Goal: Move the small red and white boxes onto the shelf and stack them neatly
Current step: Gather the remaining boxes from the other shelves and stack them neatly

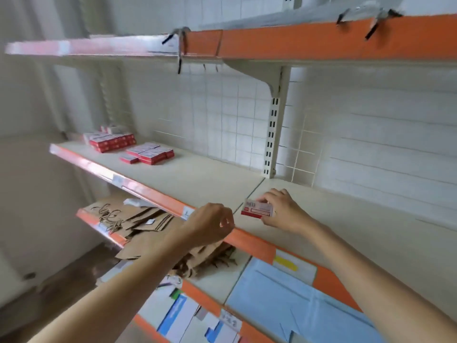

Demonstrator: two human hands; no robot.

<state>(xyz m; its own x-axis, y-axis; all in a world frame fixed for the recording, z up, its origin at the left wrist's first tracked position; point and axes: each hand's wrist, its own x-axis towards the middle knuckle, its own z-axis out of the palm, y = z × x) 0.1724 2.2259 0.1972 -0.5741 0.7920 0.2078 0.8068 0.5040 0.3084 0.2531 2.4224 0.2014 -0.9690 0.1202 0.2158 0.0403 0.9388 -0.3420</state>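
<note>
Two bare forearms reaching in from the bottom edge toward the middle shelf (pixel 202 174). Left hand (pixel 210 225) hovering at the shelf's orange front lip, fingers loosely curled, thumb and fingertips close together, nothing visible in the grasp. Right hand (pixel 282 211) over the shelf surface just past the seam between two shelf panels, pinching one small red and white box (pixel 257 208) between thumb below and fingers on top; box tilted slightly, white face with red band toward camera, printing on it too blurred to read. Cannot tell whether the box touches the shelf.

Two groups of red and white boxes on the same shelf, far left, well apart from the hands: rear group (pixel 111 141) near the back mesh, front group (pixel 148 154) just beside it, toward the shelf middle. Exact box count per group unclear through blur; several each, stacked flat. No lettering legible.

Upper shelf (pixel 296 43) with orange edge, three black clips hanging at its front. Lower shelf holding a pile of brown paper bags (pixel 138 221) with twisted handles, and light blue sheets (pixel 284 300) at right. Price-tag strips on the orange edges, writing unreadable.
</note>
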